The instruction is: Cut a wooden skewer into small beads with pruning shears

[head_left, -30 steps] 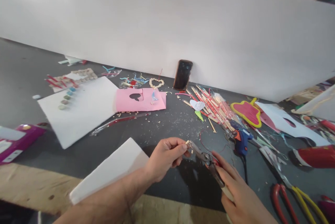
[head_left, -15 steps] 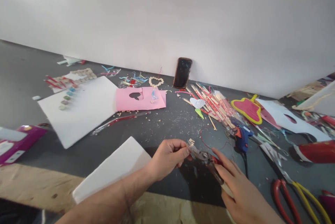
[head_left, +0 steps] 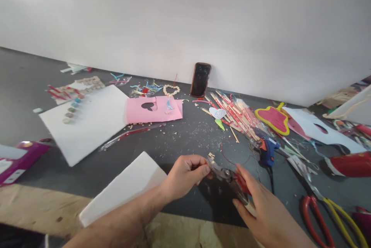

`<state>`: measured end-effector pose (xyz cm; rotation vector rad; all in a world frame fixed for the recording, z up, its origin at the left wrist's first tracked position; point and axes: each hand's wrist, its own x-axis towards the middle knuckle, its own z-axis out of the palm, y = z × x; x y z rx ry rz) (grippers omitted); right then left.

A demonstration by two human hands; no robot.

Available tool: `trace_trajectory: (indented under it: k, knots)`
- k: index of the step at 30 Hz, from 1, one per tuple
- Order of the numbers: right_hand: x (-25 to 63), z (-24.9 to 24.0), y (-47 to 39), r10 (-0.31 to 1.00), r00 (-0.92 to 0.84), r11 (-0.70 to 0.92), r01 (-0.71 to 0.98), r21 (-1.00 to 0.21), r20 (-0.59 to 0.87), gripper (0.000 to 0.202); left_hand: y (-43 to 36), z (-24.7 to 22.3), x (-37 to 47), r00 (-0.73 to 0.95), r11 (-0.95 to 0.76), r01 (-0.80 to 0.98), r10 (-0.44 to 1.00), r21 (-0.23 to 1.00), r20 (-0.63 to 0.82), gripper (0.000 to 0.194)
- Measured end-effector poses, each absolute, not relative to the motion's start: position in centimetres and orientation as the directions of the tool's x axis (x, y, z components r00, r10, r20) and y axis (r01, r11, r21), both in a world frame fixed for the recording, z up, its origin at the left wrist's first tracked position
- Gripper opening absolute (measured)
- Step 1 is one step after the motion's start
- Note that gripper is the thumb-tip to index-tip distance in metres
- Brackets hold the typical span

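Pinched closed, my left hand (head_left: 187, 174) is at the tip of the pruning shears (head_left: 227, 174); what its fingertips hold is too small to make out. My right hand (head_left: 257, 205) is wrapped round the handles of the shears, whose jaws point left toward my left fingertips. Just above the jaws lie small pale pieces (head_left: 211, 156) on the dark table (head_left: 185, 143). A thin red cord (head_left: 224, 156) curves beside them. White foam board (head_left: 127, 186) lies under my left forearm.
A phone (head_left: 201, 79) leans against the white wall. Pink card (head_left: 145, 110) lies behind my left hand. Wrapped sticks (head_left: 228, 110), a blue glue gun (head_left: 268, 151), scissors (head_left: 313, 190) and a red bottle (head_left: 348, 166) lie to the right. A white board (head_left: 87, 124) is at the left.
The fingers of my right hand have loosened and spread a little on the shears' handles. My left hand has barely moved. The view has shifted slightly.
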<state>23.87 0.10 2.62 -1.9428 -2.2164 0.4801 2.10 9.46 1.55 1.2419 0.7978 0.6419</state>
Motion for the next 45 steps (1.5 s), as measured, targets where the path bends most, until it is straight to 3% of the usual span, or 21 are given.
trace_trajectory:
  k: [7, 14, 22, 29, 34, 45]
  knots:
    - [23.4, 2.6, 0.1, 0.972, -0.192, 0.15, 0.951, -0.271, -0.134, 0.053, 9.3, 2.2, 2.1, 0.567, 0.129, 0.077, 0.81, 0.989, -0.15, 0.027]
    - [23.9, 2.3, 0.2, 0.969, -0.218, 0.182, 0.947, -0.264, -0.115, 0.067, 9.1, 2.2, 2.1, 0.574, 0.185, 0.059, 0.798, 0.981, -0.185, 0.026]
    - [24.0, 2.3, 0.3, 0.957, -0.189, 0.149, 0.971, -0.185, -0.222, 0.068, 9.2, 1.7, 2.5, 0.574, 0.219, 0.075, 0.788, 0.973, -0.222, 0.026]
    - [23.3, 1.9, 0.2, 0.978, -0.131, 0.108, 0.984, -0.141, -0.165, 0.071, 9.4, 1.3, 2.7, 0.538, 0.238, 0.045, 0.813, 0.97, -0.224, 0.023]
    - [23.0, 2.1, 0.1, 0.978, -0.157, 0.132, 0.975, -0.176, -0.137, 0.079, 9.3, 1.4, 2.2, 0.545, 0.164, 0.072, 0.82, 0.984, -0.177, 0.029]
    - [23.2, 1.8, 0.0, 0.967, -0.188, 0.138, 0.953, -0.27, -0.169, 0.08, 9.4, 1.0, 2.1, 0.644, 0.321, -0.086, 0.74, 0.943, -0.193, 0.029]
